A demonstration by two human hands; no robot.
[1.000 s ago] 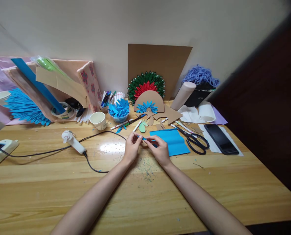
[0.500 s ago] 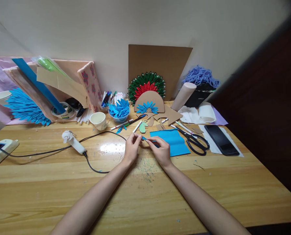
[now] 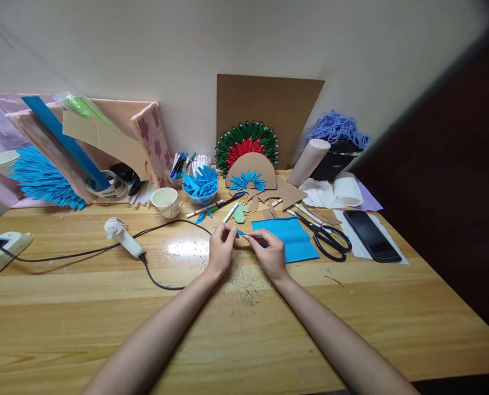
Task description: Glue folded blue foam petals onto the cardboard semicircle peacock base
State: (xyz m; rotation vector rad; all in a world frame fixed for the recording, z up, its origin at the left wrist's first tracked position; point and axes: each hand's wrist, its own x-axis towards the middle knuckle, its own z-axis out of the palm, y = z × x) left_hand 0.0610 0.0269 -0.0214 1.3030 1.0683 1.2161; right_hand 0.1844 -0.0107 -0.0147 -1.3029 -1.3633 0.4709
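Between my two hands is a small strip of blue paper (image 3: 241, 233), thin and seemingly folded or twisted. My left hand (image 3: 221, 249) pinches its left end between thumb and finger. At the other end, my right hand (image 3: 269, 253) is closed on it in a pinch, and its fingers partly hide the strip. A blue sheet (image 3: 296, 241) lies flat on the table just behind and right of my right hand. Beyond my fingers rests a green bird-like cutout (image 3: 240, 213). A clear bowl of blue paper pieces (image 3: 201, 185) stands farther back.
Black-handled scissors (image 3: 330, 241) and a phone (image 3: 371, 236) lie to the right. On the left are a glue gun (image 3: 123, 238) with its cord, a power strip (image 3: 3, 258) and a paper cup (image 3: 166, 202). A cardboard half-disc (image 3: 252, 164) with blue petals stands at the back.
Both hands keep pinching the blue strip in nearly the same place. Slightly more of the strip shows between the fingertips.
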